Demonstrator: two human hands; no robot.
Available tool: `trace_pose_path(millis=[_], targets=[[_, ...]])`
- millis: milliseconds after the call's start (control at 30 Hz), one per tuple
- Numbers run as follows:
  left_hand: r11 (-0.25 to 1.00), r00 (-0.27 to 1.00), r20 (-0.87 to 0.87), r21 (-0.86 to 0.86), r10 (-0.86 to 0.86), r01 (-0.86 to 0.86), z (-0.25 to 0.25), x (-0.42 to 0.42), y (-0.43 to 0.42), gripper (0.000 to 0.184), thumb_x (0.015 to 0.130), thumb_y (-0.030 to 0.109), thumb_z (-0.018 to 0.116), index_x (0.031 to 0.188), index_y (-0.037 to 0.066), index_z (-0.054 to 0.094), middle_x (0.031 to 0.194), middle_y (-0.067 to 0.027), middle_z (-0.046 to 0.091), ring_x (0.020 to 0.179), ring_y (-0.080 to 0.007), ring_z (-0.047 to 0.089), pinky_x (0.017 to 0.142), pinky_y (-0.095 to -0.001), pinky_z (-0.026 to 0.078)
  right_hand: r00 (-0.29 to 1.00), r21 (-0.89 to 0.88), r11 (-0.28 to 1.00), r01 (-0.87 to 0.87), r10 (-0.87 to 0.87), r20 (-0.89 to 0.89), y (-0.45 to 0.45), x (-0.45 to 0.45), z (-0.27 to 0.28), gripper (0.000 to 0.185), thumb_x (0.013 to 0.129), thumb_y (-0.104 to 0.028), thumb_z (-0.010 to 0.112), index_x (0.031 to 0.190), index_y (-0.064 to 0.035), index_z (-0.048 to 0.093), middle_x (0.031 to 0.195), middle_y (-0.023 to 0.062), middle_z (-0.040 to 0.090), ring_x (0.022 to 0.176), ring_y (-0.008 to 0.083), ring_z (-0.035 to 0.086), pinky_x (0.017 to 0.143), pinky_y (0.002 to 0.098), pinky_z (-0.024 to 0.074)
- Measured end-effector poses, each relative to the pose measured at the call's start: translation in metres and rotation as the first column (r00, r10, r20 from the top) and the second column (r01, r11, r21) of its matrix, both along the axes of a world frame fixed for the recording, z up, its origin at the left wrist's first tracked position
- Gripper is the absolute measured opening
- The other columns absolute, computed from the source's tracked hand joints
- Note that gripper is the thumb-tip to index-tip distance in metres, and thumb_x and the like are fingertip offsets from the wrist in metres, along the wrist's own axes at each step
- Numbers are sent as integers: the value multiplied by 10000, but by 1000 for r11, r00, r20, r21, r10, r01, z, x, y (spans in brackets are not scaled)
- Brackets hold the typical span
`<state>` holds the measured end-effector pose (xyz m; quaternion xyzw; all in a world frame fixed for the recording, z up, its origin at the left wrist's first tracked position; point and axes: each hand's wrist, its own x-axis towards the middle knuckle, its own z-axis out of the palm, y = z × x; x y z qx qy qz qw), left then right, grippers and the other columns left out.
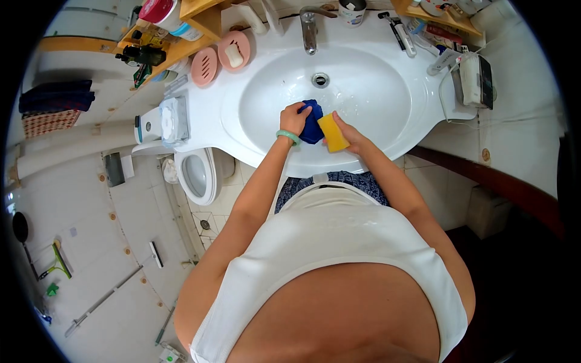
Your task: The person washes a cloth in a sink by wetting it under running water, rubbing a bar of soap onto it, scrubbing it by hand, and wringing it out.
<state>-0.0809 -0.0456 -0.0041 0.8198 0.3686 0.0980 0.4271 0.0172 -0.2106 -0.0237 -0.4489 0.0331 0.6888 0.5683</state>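
White top (327, 236) fills the foreground; beyond it, the left hand (294, 119) and right hand (352, 137) are over the near side of the sink (266, 91). There, the left fingers pinch a blue item (312, 130), while the right fingers grip a yellow sponge (333, 132) at its right edge; whether the sponge presses on it, I cannot tell. Good handling likely means a firm left hold, the sponge laid flat and even pressure. Past them are the drain (320, 80) and the faucet (309, 33), the likeliest thing to bump if the hands reach forward. Pink soap dishes (204, 66) stand left, a cup (351, 13) behind.
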Motion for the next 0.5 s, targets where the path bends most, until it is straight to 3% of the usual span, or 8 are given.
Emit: trace_pose_path(millis=[67, 133, 167, 267, 367, 500], targets=[[997, 999, 49, -75, 14, -10, 27, 9, 0, 215, 794, 210, 629, 810, -5, 630, 600, -100, 578, 541, -160, 525, 549, -290, 428, 998, -3, 999, -32, 32, 48, 9, -6, 7, 628, 863, -610, 376, 1110, -50, 516, 927, 86, 600, 772, 209, 624, 703, 318, 512], [994, 997, 71, -111, -9, 16, 59, 17, 4, 227, 797, 217, 598, 834, -7, 615, 660, -158, 608, 600, -287, 584, 589, -349, 456, 996, 37, 997, -71, 70, 50, 15, -8, 11, 635, 863, -612, 371, 1123, -50, 511, 934, 87, 602, 782, 204, 625, 703, 314, 511], [989, 995, 103, -148, 11, 4, 78, 20, 5, 218, 803, 204, 587, 834, -12, 595, 638, -164, 587, 574, -279, 567, 568, -344, 447, 994, 72, 992, -104, 101, 51, 18, -10, 13, 642, 863, -614, 367, 1136, -50, 506, 941, 87, 604, 792, 199, 625, 704, 310, 510], [999, 974, 222, 14, -32, 30, 91, 21, 20, 215, 815, 206, 574, 830, -8, 590, 633, -167, 578, 564, -293, 562, 556, -342, 441, 990, 139, 981, -131, 123, 69, 22, -10, 35, 663, 859, -623, 359, 1169, -52, 493, 963, 90, 605, 806, 194, 626, 710, 305, 508], [999, 967, 252, 41, -43, 34, 114, 18, 29, 211, 809, 203, 584, 820, -8, 592, 628, -173, 570, 555, -296, 557, 551, -339, 442, 954, 149, 961, -235, 199, 224, 34, -8, 47, 683, 858, -631, 345, 1192, -51, 483, 992, 90, 603, 813, 190, 626, 713, 302, 507], [991, 957, 289, 131, -31, -7, 158, 12, 42, 201, 786, 186, 619, 772, -14, 598, 617, -178, 566, 546, -283, 559, 544, -327, 444, 952, 165, 958, -235, 193, 239, 34, 10, 76, 694, 847, -634, 376, 1165, -29, 499, 978, 96, 603, 795, 192, 630, 698, 305, 509]])
